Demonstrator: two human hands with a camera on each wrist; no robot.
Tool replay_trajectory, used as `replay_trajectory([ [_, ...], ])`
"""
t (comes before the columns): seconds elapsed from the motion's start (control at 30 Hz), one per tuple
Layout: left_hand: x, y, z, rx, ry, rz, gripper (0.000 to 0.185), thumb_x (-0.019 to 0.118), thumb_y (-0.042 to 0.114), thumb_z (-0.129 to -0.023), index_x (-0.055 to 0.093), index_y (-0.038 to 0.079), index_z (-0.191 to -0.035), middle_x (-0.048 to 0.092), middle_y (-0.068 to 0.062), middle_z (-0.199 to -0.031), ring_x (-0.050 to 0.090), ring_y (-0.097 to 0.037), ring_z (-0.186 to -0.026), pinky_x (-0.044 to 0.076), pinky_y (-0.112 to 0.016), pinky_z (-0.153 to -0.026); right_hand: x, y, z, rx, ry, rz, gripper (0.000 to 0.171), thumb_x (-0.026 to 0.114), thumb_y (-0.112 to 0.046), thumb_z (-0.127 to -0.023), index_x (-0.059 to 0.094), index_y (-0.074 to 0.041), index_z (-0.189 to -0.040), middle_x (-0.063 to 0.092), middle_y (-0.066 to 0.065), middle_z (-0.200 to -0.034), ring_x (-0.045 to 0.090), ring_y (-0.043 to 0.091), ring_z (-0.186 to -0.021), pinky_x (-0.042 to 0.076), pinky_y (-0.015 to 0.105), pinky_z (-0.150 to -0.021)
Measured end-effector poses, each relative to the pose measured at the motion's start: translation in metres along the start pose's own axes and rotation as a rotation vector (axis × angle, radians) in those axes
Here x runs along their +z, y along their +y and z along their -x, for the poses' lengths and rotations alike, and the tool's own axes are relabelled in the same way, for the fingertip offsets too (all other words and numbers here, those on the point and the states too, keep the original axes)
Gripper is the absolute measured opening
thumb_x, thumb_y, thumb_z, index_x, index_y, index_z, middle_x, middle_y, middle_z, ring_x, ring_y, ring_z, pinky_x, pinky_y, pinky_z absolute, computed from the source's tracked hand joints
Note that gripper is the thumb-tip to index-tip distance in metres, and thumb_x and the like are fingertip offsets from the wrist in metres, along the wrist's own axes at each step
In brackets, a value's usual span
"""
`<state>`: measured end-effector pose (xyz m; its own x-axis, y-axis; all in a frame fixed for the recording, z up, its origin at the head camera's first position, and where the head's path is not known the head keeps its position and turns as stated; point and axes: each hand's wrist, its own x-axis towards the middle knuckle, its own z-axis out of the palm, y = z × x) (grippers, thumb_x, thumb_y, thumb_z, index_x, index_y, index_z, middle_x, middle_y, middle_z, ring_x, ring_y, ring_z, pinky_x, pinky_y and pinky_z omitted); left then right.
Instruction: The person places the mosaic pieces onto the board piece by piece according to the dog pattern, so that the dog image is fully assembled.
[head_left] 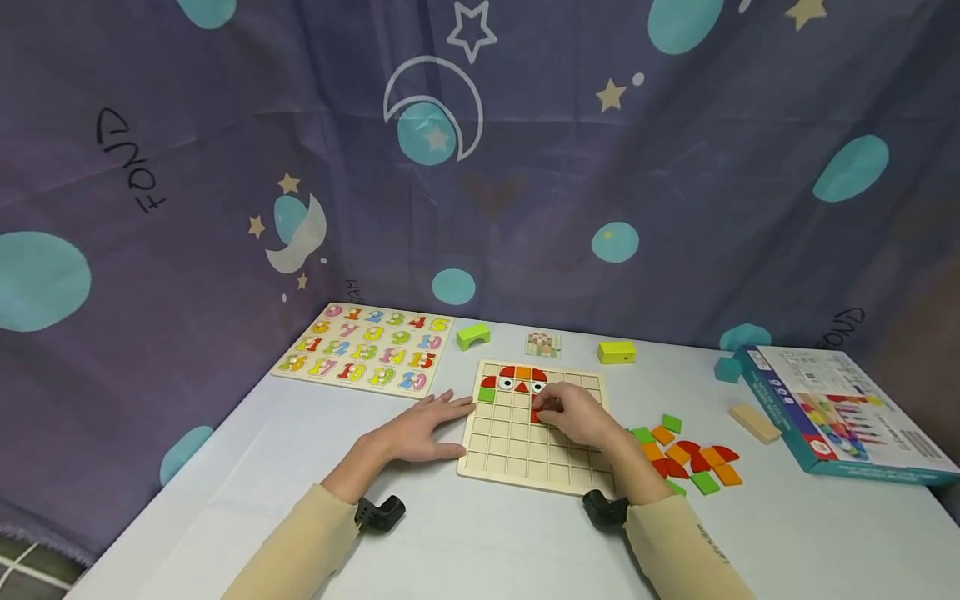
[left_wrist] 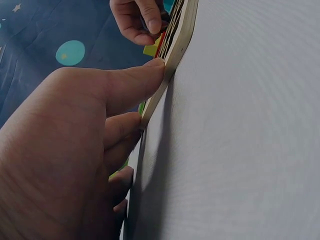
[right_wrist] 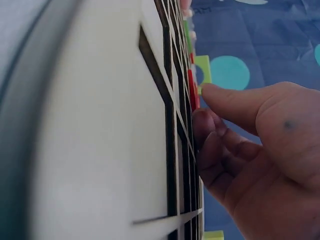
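Observation:
A wooden grid board [head_left: 525, 454] lies flat on the table in front of me. Its top rows hold red, orange and green pieces and two eye pieces [head_left: 507, 383]. My left hand [head_left: 438, 421] lies flat on the table with straight fingers, and its thumb [left_wrist: 145, 75] presses the board's left edge [left_wrist: 175, 50]. My right hand [head_left: 546, 410] is over the board's middle, its curled fingertips pinching a red piece [head_left: 536, 415] down in a cell. In the right wrist view the thumb [right_wrist: 225, 100] and a finger meet at that red piece [right_wrist: 192, 92].
A pile of loose red, orange and green pieces [head_left: 686, 458] lies right of the board. Behind it are a number puzzle [head_left: 367, 348], a green arch block [head_left: 472, 335], a pattern card [head_left: 543, 343] and a yellow block [head_left: 617, 352]. A box [head_left: 840, 412] and a wooden block [head_left: 754, 422] sit far right.

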<state>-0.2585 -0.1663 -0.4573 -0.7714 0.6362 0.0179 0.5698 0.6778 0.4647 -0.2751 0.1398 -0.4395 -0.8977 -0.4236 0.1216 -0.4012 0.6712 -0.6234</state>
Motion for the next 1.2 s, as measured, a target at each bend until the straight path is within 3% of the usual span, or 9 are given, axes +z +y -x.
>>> replay_trajectory([
  [0.4, 0.001, -0.001, 0.001, -0.013, 0.0, -0.02, 0.073, 0.065, 0.048, -0.093, 0.043, 0.019, -0.155, 0.033, 0.004, -0.162, 0.017, -0.029, -0.152, 0.013, -0.05, -0.122, -0.008, -0.002, 0.002, 0.007, -0.026, -0.068, 0.004, 0.071, -0.004, -0.093, 0.07, -0.005, -0.096, 0.066, -0.002, -0.088, 0.059, 0.016, -0.08, 0.051, 0.033, -0.075],
  [0.6, -0.001, 0.001, 0.001, -0.006, -0.001, -0.021, 0.072, 0.065, 0.048, -0.093, 0.043, 0.019, -0.155, 0.033, 0.005, -0.162, 0.017, -0.029, -0.152, 0.012, -0.05, -0.122, -0.022, 0.002, 0.006, 0.049, -0.005, -0.084, 0.006, 0.068, -0.006, -0.096, 0.07, -0.004, -0.101, 0.065, 0.001, -0.093, 0.061, 0.019, -0.083, 0.053, 0.033, -0.071],
  [0.97, -0.001, -0.002, 0.003, 0.0, -0.001, -0.008, 0.072, 0.066, 0.047, -0.094, 0.043, 0.018, -0.155, 0.033, 0.004, -0.162, 0.017, -0.03, -0.152, 0.012, -0.05, -0.122, -0.053, 0.013, 0.023, 0.148, 0.059, -0.066, 0.018, 0.066, -0.011, -0.098, 0.069, 0.0, -0.111, 0.067, 0.008, -0.101, 0.063, 0.025, -0.09, 0.054, 0.038, -0.077],
  [1.2, 0.0, 0.0, 0.001, -0.006, -0.002, 0.004, 0.071, 0.066, 0.048, -0.093, 0.043, 0.021, -0.156, 0.032, 0.005, -0.162, 0.017, -0.028, -0.152, 0.011, -0.05, -0.122, -0.068, 0.028, 0.038, 0.203, 0.052, -0.088, 0.023, 0.067, -0.014, -0.097, 0.067, 0.002, -0.115, 0.066, 0.01, -0.104, 0.063, 0.027, -0.092, 0.055, 0.037, -0.079],
])
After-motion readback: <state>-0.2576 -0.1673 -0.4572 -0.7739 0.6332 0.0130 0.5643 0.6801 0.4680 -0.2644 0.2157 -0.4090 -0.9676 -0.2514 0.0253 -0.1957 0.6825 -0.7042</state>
